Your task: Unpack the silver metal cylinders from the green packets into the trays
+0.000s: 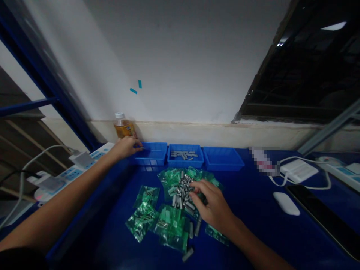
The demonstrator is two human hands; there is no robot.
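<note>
My left hand [128, 147] reaches over the left end of the left blue tray [154, 159]. Its thumb and fingers are drawn together near the rim; a small piece seems to be at the tips, too blurred to name. My right hand [212, 200] is at the pile of small metal cylinders [182, 193], thumb and forefinger apart at its right side. This pile lies on green plastic bags [168, 178]. More green bags with metal parts [140, 219] lie to the left and in front. Several loose cylinders [188, 254] are scattered near the front.
The middle blue tray [185, 163] holds several metal cylinders; the right blue tray [223, 161] stands beside it. A bottle [123, 127] is behind the left tray. Power strips [73, 172] run along the left. A white charger [299, 171], a white mouse-like object [286, 203] and a black phone [323, 219] lie right.
</note>
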